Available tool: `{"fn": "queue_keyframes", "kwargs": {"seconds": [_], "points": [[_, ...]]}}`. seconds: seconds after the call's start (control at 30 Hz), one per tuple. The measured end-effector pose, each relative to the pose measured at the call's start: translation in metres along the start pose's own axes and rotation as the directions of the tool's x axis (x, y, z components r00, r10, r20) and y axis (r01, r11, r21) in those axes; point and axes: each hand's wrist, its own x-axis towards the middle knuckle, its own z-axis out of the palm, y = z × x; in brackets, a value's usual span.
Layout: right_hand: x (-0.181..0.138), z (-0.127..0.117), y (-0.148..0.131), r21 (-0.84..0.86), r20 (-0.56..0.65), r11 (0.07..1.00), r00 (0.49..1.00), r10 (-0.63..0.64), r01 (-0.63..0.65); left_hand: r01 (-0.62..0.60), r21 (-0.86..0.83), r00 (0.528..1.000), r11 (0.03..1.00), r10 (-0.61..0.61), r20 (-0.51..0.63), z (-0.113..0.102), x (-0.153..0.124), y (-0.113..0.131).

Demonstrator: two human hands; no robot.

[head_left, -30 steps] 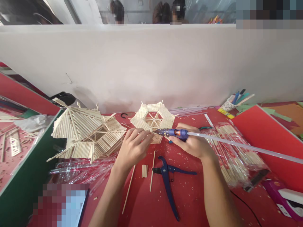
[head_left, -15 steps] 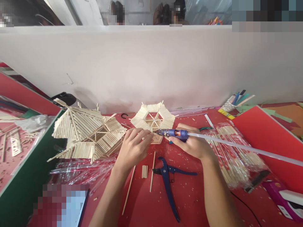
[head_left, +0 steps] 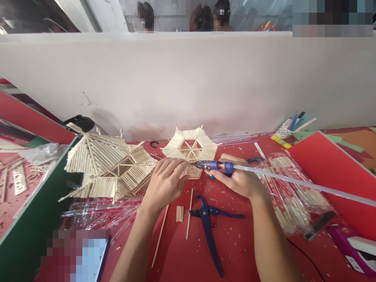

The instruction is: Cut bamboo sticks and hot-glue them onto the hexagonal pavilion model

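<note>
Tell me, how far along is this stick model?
Done, it seems: the large stick roof lies assembled, and the small hexagonal piece has panels all round. In hand: the right hand aims the glue gun at its near edge, where the left hand rests. Left, probably: loose sticks by the cutter and bagged sticks lie unused.

Nothing here can be read as a word or number. The clear packets of sticks by the right edge of the desk carry red print too small to make out. The glue gun shows only pale specks.
</note>
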Motion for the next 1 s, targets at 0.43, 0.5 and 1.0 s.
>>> {"fn": "queue_keyframes", "kwargs": {"seconds": [0.43, 0.5, 1.0], "points": [[-0.0001, -0.0012, 0.0010, 0.036, 0.031, 0.999, 0.999, -0.014, 0.013, 0.017, -0.004, 1.000, 1.000, -0.017, 0.010, 0.0014, 0.0009, 0.0003], [-0.0005, -0.0022, 0.0003, 0.045, 0.038, 0.999, 0.999, -0.008, 0.006, 0.010, 0.001, 1.000, 1.000, -0.010, 0.010, 0.0011, 0.0007, -0.0004], [0.0011, -0.0064, -0.0032, 0.044, 0.030, 0.999, 0.999, -0.032, 0.031, -0.014, 0.034, 1.000, 0.999, 0.014, -0.003, 0.0022, -0.0012, -0.0017]]}}
